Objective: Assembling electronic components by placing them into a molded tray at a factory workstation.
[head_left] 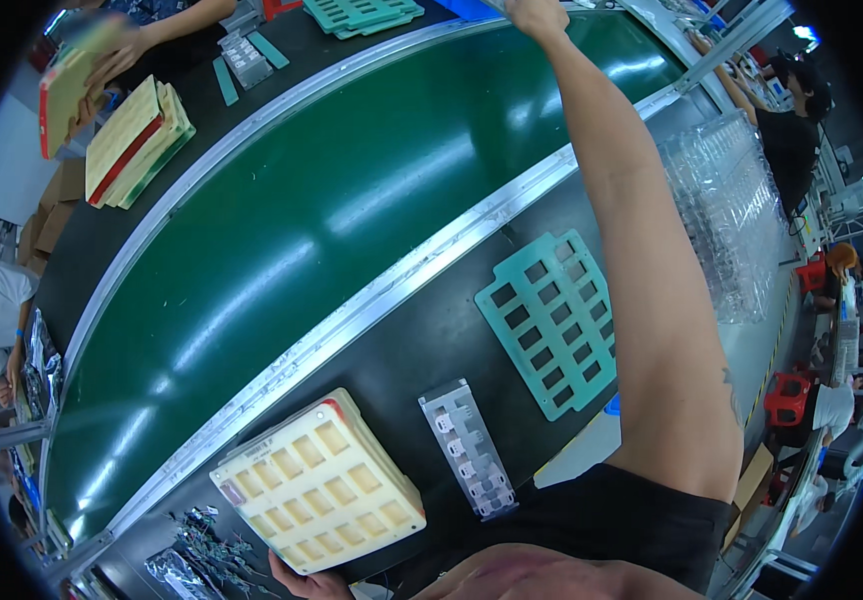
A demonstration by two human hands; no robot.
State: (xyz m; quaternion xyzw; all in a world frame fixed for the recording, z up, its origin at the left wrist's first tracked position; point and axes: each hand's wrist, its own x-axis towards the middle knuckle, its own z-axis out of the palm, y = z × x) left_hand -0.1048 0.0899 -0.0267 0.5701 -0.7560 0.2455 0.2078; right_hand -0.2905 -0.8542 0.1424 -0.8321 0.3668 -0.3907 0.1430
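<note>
My left hand is at the near edge of a cream tray with rows of rectangular pockets; its fingers curl against the edge and are partly hidden beneath it. The tray tops a stack of similar trays and is tilted. My right arm stretches far across the green conveyor belt, and my right hand is at the top edge of the view. Its fingers look curled beside a pale piece, mostly cut off. Between my arms lie a clear strip holder with small white parts and a teal tray with square openings.
A green conveyor belt with metal rails curves across the view. Beyond it a co-worker's hands hold a cream tray near another stack. Dark wired parts lie at lower left. Clear plastic trays are piled at right.
</note>
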